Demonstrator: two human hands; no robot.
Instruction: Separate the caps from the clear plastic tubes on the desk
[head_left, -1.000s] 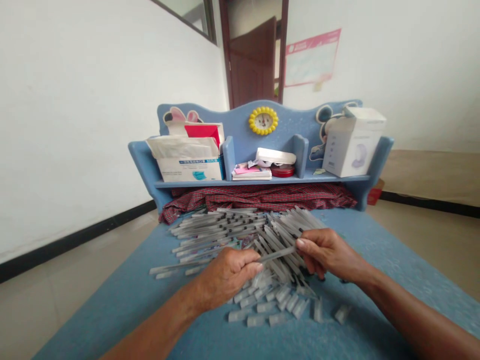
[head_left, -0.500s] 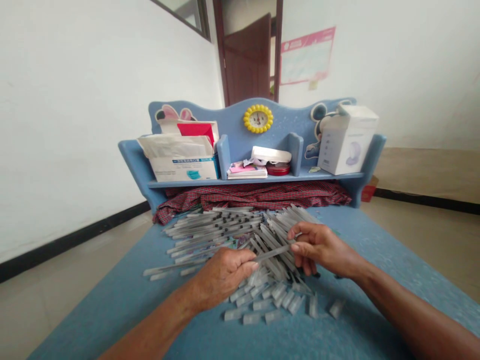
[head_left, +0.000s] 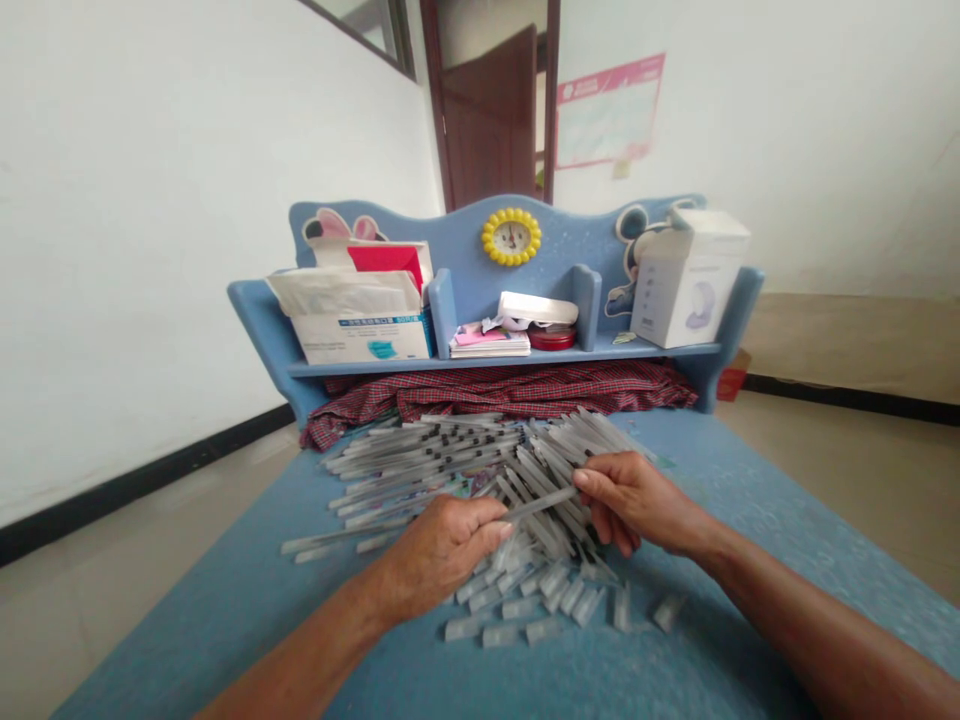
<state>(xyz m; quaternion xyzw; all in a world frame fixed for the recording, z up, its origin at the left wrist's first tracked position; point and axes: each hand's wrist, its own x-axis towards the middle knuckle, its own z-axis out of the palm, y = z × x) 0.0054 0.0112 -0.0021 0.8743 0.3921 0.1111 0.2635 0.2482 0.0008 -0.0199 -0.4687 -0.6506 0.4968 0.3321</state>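
My left hand (head_left: pixel 442 555) is closed around one end of a translucent pen barrel (head_left: pixel 540 503). The thumb and index finger of my right hand (head_left: pixel 637 503) pinch the other end, so the barrel spans the gap between both hands, its right end slightly higher. Beneath it lies a heap of similar pen barrels (head_left: pixel 547 450). More barrels, several with black ends (head_left: pixel 420 450), are spread to the left. Several short clear pen caps (head_left: pixel 555 585) lie loose in front, between my forearms. My fingers hide both ends of the held barrel.
A blue desk (head_left: pixel 300 630) carries everything. At its back, a bunched red checked cloth (head_left: pixel 510 390) lies under a shelf (head_left: pixel 600 352) holding a mask box (head_left: pixel 360 335), a white box (head_left: pixel 690 280), papers (head_left: pixel 489 344) and a red tin (head_left: pixel 551 340). A yellow clock (head_left: pixel 511 237) is above.
My right thumb and index finger have closed on the right end of the pen barrel; before, the index finger was raised. My left hand keeps its grip. The view has shifted slightly.
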